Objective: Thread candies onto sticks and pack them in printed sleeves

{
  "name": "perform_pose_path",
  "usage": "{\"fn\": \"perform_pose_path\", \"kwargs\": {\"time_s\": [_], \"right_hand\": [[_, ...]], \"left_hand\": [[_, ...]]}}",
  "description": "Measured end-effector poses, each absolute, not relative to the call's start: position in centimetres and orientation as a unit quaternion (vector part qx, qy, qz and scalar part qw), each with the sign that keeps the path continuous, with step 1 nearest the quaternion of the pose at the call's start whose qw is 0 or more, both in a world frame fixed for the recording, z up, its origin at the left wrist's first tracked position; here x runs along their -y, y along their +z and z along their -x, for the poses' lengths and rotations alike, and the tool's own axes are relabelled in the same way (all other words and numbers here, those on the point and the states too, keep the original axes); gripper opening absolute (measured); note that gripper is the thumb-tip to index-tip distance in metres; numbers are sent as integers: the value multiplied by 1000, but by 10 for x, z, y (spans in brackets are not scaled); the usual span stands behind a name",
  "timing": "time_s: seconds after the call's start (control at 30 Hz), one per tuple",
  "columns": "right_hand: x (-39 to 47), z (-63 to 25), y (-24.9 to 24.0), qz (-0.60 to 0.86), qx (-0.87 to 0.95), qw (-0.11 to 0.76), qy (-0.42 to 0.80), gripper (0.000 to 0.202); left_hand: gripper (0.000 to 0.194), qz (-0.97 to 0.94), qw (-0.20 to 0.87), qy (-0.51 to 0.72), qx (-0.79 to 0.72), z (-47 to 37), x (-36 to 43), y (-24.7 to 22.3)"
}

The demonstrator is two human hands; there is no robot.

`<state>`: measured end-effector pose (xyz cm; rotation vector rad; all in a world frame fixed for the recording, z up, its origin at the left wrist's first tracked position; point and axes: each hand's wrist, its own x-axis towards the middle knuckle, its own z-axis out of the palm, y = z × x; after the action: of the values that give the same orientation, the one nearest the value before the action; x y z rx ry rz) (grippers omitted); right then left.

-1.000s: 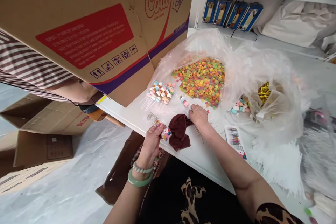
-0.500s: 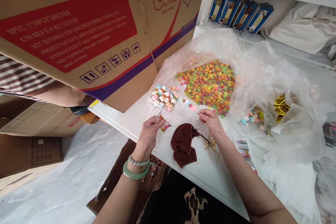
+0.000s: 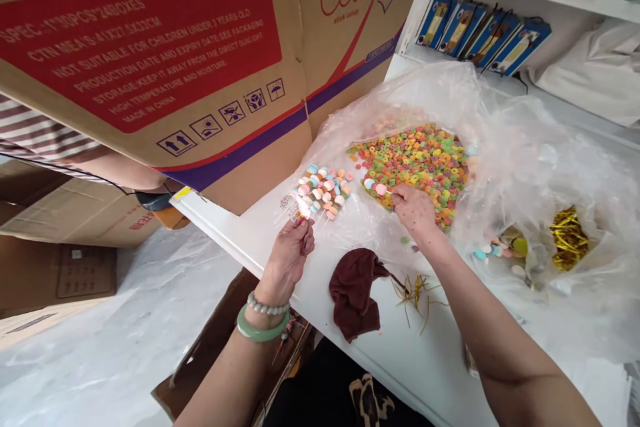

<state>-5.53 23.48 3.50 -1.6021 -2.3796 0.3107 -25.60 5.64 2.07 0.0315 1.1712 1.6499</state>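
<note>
At a white bench [image 3: 317, 293], the right hand [image 3: 415, 210] pinches a pastel candy skewer [image 3: 381, 189] by its stick, at the edge of heaped ring candies [image 3: 415, 153]; the left hand [image 3: 290, 250] grasps a small printed wrapper [image 3: 301, 217] near piled skewers [image 3: 326, 192].

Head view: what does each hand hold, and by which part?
Right hand: candy skewer, by its stick. Left hand: small wrapper; which part is gripped, I cannot tell.

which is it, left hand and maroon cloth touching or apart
Apart: the head view shows bare white tabletop between the left hand and the maroon cloth.
</note>
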Motion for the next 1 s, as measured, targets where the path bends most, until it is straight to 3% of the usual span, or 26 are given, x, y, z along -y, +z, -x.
{"fn": "perform_pose_path", "kwargs": {"time_s": [0.17,0.33,0.43,0.53,0.63,0.83,1.0], "right_hand": [[-239,76,44,515,852,89,42,27],[-221,62,34,547,820,148,79,23],[-196,38,25,565,780,225,152,24],[-169,14,20,577,706,303,277,19],[-151,-6,19,586,615,349,394,17],[-145,-27,13,575,520,358,521,16],[-142,-28,6,572,496,345,555,16]], "left_hand": [[31,-87,524,678,-508,255,-58,37],[20,-253,450,618,-593,249,-110,64],[3,-437,377,484,-658,250,-165,76],[10,-574,241,284,-729,255,-220,77],[19,-587,200,153,-770,260,-258,67],[19,-598,154,-15,-787,263,-277,35],[27,-675,109,-41,-729,263,-270,22]]}}
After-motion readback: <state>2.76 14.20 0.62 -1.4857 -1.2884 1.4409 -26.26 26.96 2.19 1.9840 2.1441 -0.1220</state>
